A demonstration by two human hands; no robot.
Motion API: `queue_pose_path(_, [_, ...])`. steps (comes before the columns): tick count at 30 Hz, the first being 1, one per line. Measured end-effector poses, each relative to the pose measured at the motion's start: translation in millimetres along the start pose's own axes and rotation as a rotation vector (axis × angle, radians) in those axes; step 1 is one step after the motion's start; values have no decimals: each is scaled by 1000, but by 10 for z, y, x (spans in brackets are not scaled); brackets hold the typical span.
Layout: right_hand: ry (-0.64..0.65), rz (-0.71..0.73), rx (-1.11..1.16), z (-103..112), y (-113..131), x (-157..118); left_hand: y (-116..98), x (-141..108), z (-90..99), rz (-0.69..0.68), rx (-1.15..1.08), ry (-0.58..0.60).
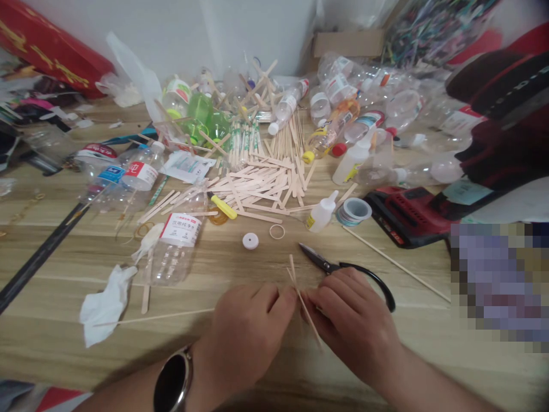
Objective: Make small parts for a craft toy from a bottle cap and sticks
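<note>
My left hand [253, 329], with a watch [174, 380] on its wrist, is closed low over the table's front. Its thumb and forefinger pinch thin wooden sticks [311, 324] that cross each other at the fingertips. From the other side my right hand [355, 323] pinches the same sticks, its fingers curled and almost touching the left ones. One long thin skewer [158, 317] runs leftward from beside my left hand; whether that hand grips it is hidden. Black-handled scissors [328, 266] lie just beyond my right hand, partly covered by it.
A pile of craft sticks [261, 186] spreads mid-table, with plastic bottles behind. Nearer are a labelled bottle [175, 252], a white cap [250, 241], a rubber band [277, 231], a glue bottle [322, 213] and a tape roll [353, 212]. A red-black power tool [407, 214] stands right.
</note>
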State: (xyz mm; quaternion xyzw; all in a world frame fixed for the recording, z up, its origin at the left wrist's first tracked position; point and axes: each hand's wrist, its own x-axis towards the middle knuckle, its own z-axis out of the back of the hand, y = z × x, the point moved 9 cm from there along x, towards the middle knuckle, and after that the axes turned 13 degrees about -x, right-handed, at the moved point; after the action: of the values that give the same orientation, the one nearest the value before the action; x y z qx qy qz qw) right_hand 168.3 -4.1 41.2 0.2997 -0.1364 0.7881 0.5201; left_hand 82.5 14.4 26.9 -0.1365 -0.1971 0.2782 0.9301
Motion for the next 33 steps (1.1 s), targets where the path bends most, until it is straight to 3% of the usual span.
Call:
queue_pose_path(18, [-9, -13, 38, -11, -3, -19, -7, 20, 6, 1, 0, -3])
queue_pose_path(22, [3, -103, 112, 7, -97, -3, -5, 32, 64, 3, 24, -17])
queue_pose_path(28, [146, -344, 418, -137, -311, -8, 8, 21, 157, -22, 70, -106])
queue_pose_path(33, [182, -386, 577, -215, -295, -56, 35, 11, 166, -23, 53, -132])
